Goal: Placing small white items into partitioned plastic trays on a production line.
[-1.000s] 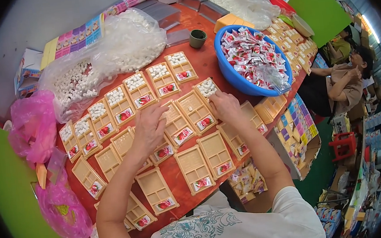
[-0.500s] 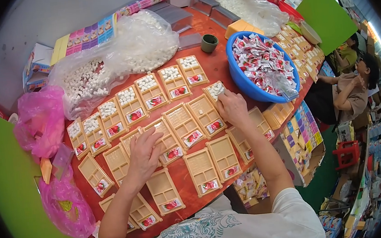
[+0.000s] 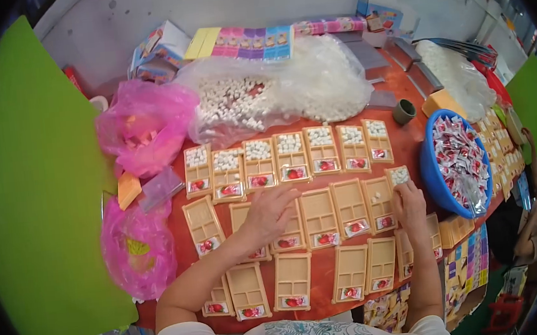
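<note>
Your right hand (image 3: 408,203) is at the right end of the middle row, fingers drawn narrow at the white pieces (image 3: 399,174) in a beige tray (image 3: 390,180); whether they pinch any, I cannot tell. Your left hand (image 3: 271,215) is over trays left of centre, its fingers loosely spread. A blue basin (image 3: 430,169) of packets (image 3: 456,160) stands just to the right.

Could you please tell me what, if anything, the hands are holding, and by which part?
No held thing shows at the left hand. The right hand is at a tray of white pieces; whether it grips anything cannot be told.
</note>
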The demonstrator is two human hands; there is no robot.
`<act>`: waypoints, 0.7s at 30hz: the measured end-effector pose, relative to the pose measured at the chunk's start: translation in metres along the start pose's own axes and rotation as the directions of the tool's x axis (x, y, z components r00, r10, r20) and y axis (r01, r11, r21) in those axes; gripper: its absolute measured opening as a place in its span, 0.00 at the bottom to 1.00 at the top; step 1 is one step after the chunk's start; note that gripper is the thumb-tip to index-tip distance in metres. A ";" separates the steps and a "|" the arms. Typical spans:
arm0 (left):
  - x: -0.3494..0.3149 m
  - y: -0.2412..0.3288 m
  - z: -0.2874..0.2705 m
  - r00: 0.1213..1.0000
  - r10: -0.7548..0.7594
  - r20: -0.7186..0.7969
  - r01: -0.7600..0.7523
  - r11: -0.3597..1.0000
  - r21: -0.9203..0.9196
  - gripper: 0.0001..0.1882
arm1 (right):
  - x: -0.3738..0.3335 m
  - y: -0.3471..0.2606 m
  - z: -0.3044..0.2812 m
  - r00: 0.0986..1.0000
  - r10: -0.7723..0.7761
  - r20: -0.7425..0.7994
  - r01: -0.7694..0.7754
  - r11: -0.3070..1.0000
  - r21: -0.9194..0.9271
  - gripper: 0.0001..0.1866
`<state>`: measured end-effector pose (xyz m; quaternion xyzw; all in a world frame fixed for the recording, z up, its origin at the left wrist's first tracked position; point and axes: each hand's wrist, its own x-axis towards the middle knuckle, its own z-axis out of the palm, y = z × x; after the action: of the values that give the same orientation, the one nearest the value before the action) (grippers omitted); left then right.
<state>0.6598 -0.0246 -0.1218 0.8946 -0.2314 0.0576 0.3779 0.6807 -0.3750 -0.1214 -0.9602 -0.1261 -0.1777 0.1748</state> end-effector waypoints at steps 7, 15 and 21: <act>-0.033 0.020 -0.028 0.999 -0.045 -0.014 0.046 0.999 0.009 0.15 | -0.022 -0.057 -0.019 0.987 -0.123 0.107 0.111 0.988 0.111 0.04; -0.105 0.083 -0.001 0.997 0.000 0.078 0.009 0.994 -0.108 0.17 | -0.068 -0.094 -0.010 0.983 -0.145 0.115 0.128 0.981 0.144 0.05; -0.123 0.110 0.032 0.998 -0.020 0.054 0.035 0.959 -0.280 0.16 | -0.023 -0.088 0.032 0.979 -0.205 0.019 0.205 0.967 -0.154 0.07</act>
<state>0.4978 -0.0687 -0.1071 0.8363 -0.2342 -0.0035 0.4957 0.6429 -0.2872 -0.1321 -0.9530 -0.2106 -0.2025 0.0802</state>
